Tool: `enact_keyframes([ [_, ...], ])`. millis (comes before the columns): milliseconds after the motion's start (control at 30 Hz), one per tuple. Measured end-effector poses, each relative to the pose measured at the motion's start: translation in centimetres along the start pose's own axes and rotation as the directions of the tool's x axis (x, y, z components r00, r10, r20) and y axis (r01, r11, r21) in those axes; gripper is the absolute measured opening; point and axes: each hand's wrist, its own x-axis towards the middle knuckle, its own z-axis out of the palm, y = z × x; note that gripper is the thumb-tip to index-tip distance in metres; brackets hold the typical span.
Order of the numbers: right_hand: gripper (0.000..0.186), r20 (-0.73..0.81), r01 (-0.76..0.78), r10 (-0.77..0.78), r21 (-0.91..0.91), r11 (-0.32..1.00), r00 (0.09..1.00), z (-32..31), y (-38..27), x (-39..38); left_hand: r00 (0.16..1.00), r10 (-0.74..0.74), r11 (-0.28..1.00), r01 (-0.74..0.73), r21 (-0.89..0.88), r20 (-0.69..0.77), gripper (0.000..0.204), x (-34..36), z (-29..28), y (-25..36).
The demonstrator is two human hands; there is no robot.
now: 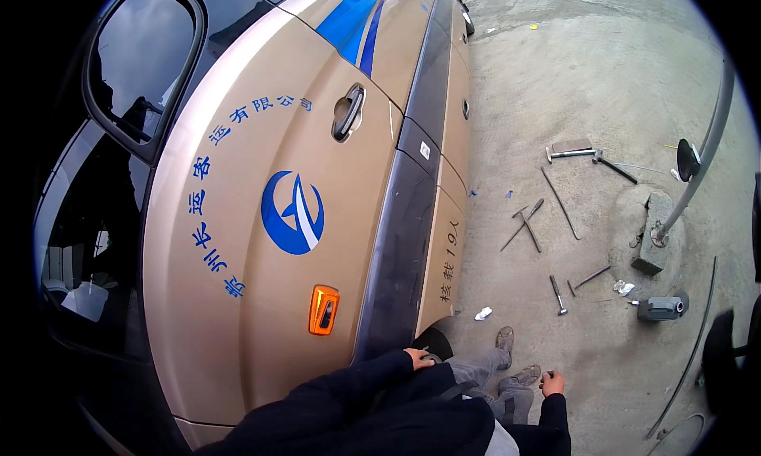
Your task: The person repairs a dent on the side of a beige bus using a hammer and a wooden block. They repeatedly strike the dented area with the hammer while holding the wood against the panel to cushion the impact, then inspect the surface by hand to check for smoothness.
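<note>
So my left hand (418, 358) was pressed flat on the tyre (437, 346) under the gold minibus (261, 218), near the wheel arch, not gripping anything; right hand (552, 383) hung loose and empty over the concrete floor (602, 75); hammers (558, 294) and steel rods (560, 202) lay scattered further right.

Glossy painted metal on the tan vehicle body (238, 242), smooth enough to catch the light, with a dark plastic-looking trim strip (400, 242) running down it and an amber glossy plastic side lamp (323, 309) low near us. To the right, rough matt concrete ground (571, 75), scattered with dull grey metal hand tools (555, 210). Down near, dark matt cloth sleeves (349, 392), the left hand (418, 358) touching black matt rubber tyre (438, 346).
</note>
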Motion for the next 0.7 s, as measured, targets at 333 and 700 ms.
enact_keyframes([
  [333,0.026,0.035,-0.081,0.085,-0.1,0.992,0.996,-0.2,0.5,-2.2,0.815,0.213,0.817,0.154,0.555,-0.539,0.081,-3.3,-10.1,5.4],
  [700,0.028,-0.132,0.04,-0.056,-0.116,0.992,0.99,9.2,-3.6,0.3,0.861,0.094,0.08,0.494,0.866,-0.5,0.098,-7.8,-31.5,2.2],
])
